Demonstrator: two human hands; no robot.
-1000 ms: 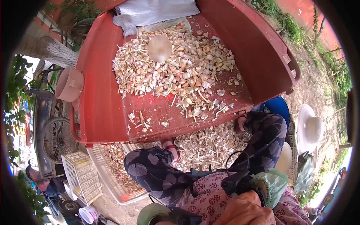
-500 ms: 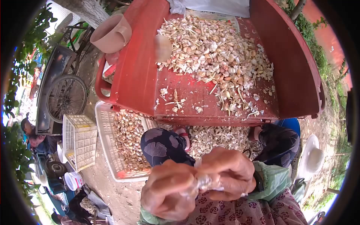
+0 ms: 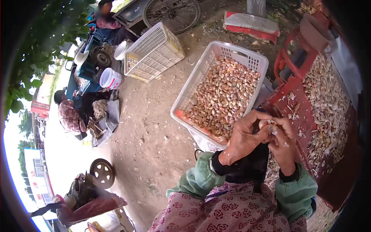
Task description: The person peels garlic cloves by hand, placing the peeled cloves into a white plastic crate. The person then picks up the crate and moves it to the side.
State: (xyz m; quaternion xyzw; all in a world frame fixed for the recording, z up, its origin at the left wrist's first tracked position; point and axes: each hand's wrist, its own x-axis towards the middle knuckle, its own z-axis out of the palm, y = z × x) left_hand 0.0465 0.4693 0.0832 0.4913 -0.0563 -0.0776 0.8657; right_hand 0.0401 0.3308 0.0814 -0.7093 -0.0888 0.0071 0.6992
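Observation:
My left hand [image 3: 245, 133] and my right hand [image 3: 284, 141] meet in front of my lap. Pinched between the fingertips of both is a small piece of garlic [image 3: 267, 124] with loose papery skin; fingers cover part of it. Just beyond the left hand stands a white plastic crate [image 3: 184, 91] holding many reddish-brown garlic cloves [image 3: 224, 92]. On my right hand's side is a red cart bed [image 3: 295, 112], with a heap of pale garlic cloves and skins [image 3: 328, 104] spread over it.
An upright yellowish crate [image 3: 154, 54] and a white bucket [image 3: 111, 78] stand to the left. Two people [image 3: 71, 116] [image 3: 106, 23] sit farther left. A pinkish pot [image 3: 315, 33] rests on the cart's edge. A red-and-white sack [image 3: 253, 27] lies at the back.
My view has swung left, so the crate of cloves is central and the cart sits at the right. Both hands stay together on the garlic, with fingers in a changed pose.

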